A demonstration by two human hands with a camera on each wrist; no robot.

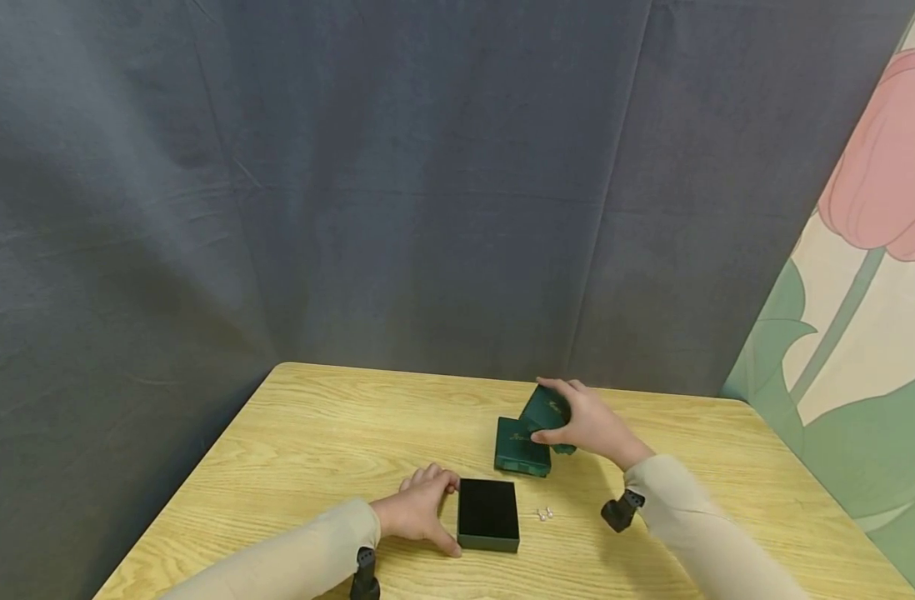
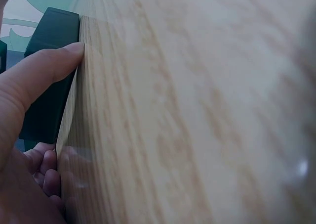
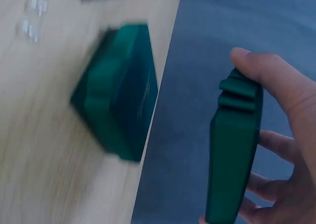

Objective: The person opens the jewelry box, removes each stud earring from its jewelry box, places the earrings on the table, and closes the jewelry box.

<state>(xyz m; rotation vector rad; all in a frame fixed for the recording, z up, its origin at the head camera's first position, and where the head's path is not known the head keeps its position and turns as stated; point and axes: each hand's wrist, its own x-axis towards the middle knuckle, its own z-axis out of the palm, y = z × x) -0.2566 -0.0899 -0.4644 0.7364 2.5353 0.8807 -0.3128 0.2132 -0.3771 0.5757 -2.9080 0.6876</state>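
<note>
My left hand [image 1: 420,507] holds a shallow open box [image 1: 487,540] at its left side, thumb by the near corner and fingers by the far one. The box is dark green outside with a black inside. In the left wrist view the thumb lies along the green wall [image 2: 52,28]. My right hand [image 1: 592,421] grips a flat green box [image 1: 545,408] with gold lettering, tilted over the table. Folds like ribbon show at its end in the right wrist view, near the thumb [image 3: 269,68]. Beside it a similar green box [image 1: 519,442] lies on the table.
Two small earrings [image 1: 544,514] lie on the wooden table [image 1: 337,433], just right of the open box. A grey curtain [image 1: 427,208] hangs behind the table's back edge. To the right is a panel with a tulip pattern [image 1: 870,208].
</note>
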